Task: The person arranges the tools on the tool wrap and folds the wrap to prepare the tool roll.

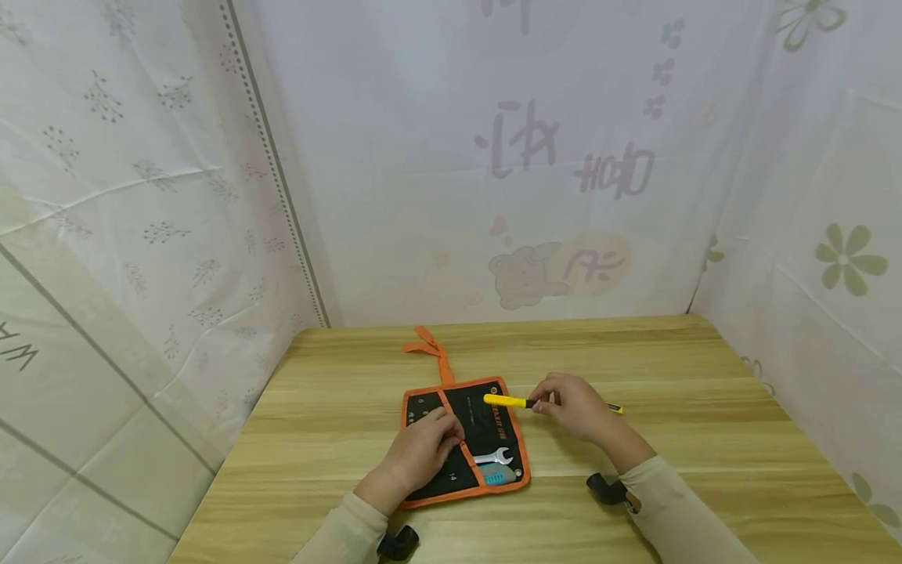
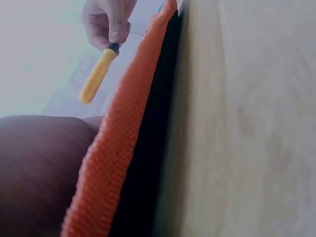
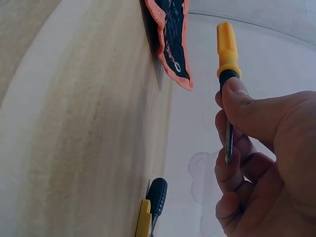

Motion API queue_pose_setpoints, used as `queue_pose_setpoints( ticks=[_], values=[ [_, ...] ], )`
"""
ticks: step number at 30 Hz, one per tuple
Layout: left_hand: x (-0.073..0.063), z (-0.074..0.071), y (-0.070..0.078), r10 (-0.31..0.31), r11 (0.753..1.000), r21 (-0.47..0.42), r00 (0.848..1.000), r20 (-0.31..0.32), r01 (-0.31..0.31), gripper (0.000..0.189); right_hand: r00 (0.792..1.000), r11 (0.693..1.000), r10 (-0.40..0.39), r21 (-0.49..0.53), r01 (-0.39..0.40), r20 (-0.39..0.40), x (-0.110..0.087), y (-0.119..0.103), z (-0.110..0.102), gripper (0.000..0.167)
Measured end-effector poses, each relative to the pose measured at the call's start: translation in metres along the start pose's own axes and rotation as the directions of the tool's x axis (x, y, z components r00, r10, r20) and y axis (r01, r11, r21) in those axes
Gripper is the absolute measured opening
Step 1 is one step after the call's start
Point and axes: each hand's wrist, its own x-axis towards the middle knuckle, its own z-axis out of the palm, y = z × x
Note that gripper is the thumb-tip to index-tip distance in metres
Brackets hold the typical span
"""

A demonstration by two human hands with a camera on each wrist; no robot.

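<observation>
Right hand point(image 1: 574, 406) had a yellow-and-black screwdriver point(image 1: 514, 402) pinched, handle point(image 1: 499, 400) pointing left over the tool pouch point(image 1: 470, 409); left hand point(image 1: 417, 454) kinda pinched its orange trim point(image 1: 475, 465).

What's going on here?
A person's right hand holds a yellow-handled screwdriver in the air, handle end toward a black tool pouch with orange trim. The left hand is at the pouch's orange pocket edge. A wrench and a teal-and-grey tool sit in the pouch; the screwdriver isn't in yet.
</observation>
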Motion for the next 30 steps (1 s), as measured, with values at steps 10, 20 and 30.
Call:
queue_pose_setpoints(
  ticks=[10,20,30],
  values=[
    [0.000,0.002,-0.001,0.009,1.000,0.004,1.000,-0.017,-0.009,0.011,0.997,0.997,-0.072,0.001,0.072,0.037,0.000,-0.004,0.007,0.006],
    [0.001,0.000,0.002,0.004,1.000,0.005,1.000,-0.007,-0.004,0.008,0.996,0.997,-0.075,0.011,0.075,0.057,-0.001,-0.006,0.011,0.012],
    [0.001,0.001,0.003,0.007,1.000,-0.003,1.000,-0.012,-0.007,0.007,0.994,0.997,-0.067,0.036,0.064,0.092,-0.003,-0.007,0.016,0.020]
  ],
)
